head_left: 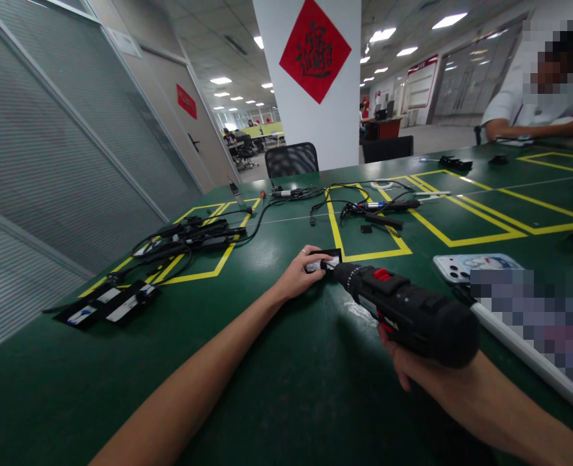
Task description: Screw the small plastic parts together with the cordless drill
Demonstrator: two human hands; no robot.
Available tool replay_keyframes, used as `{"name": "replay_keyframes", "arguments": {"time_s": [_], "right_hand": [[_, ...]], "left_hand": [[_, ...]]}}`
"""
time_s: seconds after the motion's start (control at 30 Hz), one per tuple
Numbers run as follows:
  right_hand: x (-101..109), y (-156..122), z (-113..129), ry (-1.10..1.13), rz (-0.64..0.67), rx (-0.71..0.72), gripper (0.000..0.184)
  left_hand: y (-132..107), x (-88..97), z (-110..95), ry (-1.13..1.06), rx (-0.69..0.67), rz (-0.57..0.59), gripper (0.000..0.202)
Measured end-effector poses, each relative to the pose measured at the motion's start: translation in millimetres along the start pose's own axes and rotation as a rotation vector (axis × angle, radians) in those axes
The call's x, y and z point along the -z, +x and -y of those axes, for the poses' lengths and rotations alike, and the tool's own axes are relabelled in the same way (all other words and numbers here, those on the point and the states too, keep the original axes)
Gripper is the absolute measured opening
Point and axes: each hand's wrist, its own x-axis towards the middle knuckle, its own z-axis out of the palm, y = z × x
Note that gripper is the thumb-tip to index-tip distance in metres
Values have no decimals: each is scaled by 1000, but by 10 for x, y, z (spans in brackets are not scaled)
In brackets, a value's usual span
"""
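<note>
My right hand (pixel 412 362) is wrapped round the grip of a black cordless drill (pixel 403 307) with red buttons. The drill points away and to the left, its chuck close to my left hand (pixel 300 273). My left hand is closed on a small black piece (pixel 333 254) with a white area, low over the green table (pixel 267 362). The drill's tip meets or nearly meets this piece; I cannot tell if they touch. Fingers and chuck hide part of it.
Black cables and modules (pixel 208 234) lie heaped at left, with flat black pieces (pixel 116 304) nearer. Ahead are a cabled electric screwdriver (pixel 393 206) and yellow tape outlines (pixel 371 257). A phone (pixel 480 262) and a large blurred-out device lie at right. Another person (pixel 529 110) sits far right.
</note>
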Motion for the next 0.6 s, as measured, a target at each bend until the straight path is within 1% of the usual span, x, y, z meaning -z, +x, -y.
{"name": "replay_keyframes", "arguments": {"time_s": [0.3,0.47,0.6], "right_hand": [[12,-8,26,8,41,-17,17],[8,-17,43,-10,19,-44,19],[-3,-17,19,-7,24,-50,17]], "left_hand": [[6,1,-10,2,7,9,33],[5,9,-29,2,19,13,32],[7,8,-20,-1,15,15,33]]}}
